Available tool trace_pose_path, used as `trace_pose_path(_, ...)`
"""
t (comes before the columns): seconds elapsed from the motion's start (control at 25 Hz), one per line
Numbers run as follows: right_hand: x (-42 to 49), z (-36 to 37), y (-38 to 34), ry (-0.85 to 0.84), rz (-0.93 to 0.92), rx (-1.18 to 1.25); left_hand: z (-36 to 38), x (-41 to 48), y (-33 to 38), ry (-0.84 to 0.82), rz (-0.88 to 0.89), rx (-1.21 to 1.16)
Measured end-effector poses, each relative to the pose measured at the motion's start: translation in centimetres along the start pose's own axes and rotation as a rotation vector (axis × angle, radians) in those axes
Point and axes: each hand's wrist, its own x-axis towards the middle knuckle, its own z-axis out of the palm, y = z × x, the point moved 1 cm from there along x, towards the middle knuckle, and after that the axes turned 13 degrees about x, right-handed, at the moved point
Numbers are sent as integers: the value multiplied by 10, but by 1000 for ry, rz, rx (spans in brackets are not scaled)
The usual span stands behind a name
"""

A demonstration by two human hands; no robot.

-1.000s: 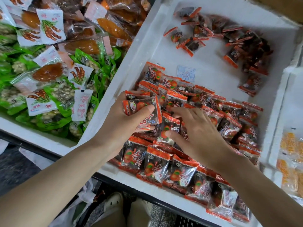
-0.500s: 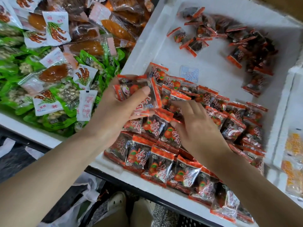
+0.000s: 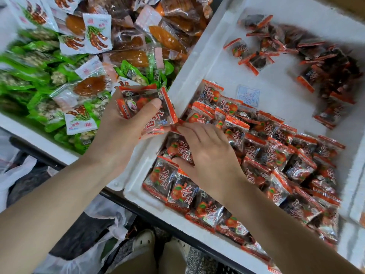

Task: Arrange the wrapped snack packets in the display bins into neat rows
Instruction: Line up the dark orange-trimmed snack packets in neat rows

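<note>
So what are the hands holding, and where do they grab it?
The left hand grips a few red packets, thumb on top, fingers under. The right hand lies flat on the rows in the bin, holding nothing.

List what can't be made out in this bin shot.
All in the head view:
1. Whatever lies beneath the right hand: covered by it.
2. The number of held packets in the left hand: they overlap and the thumb covers them.
3. Paper slip: print too small.
4. Green packets at the left edge: blurred.
5. Neighbouring bin: cut off by the right edge.
</note>
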Motion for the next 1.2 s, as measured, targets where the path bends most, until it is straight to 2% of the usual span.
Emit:
trace_pose_path(0.12,4,2,-3,26,76,-55,3,-4,-2,-14,-15,-15)
trace_pose_path(0.2,3,-1,-3,31,90,11,6,-8,-5,-30,-33,-8)
trace_pose_path(0.28,0,-11,-5,122,167,308,9,-11,-7,-61,-53,11)
trace_pose_path(0.32,1,-20,-8,155,262,566,13,-12,-7,-82,-52,36)
trace_pose_path(0.4,1,-40,-14,111,455,1080,21,-15,-6,-115,-19,125)
trace_pose_path(0.44,0,-46,-13,70,530,1240,26,-15,-3,-125,7,165)
trace_pose_path(0.52,-1,-56,-5,5,631,1368,34,-12,2,-181,67,218)
trace_pose_path(0.56,0,-61,0,-7,652,1380,40,-10,5,-246,67,225)
trace_pose_path(0.64,0,-69,16,20,676,1392,49,-2,4,-379,-75,172)
trace_pose_path(0.72,2,-75,39,147,724,1340,55,12,4,-381,-260,69)
trace_pose_path(0.76,4,-76,54,229,756,1262,57,19,6,-351,-254,77)
trace_pose_path(0.84,9,-73,84,293,778,985,62,34,8,-326,-137,223)
trace_pose_path(1.0,23,-62,108,38,687,565,71,59,16,-385,122,587)
trace_pose_path(1.12,31,-53,106,-69,643,524,76,75,18,-431,287,932)
trace_pose_path(1.2,34,-47,104,-69,624,553,75,82,15,-466,423,1185)
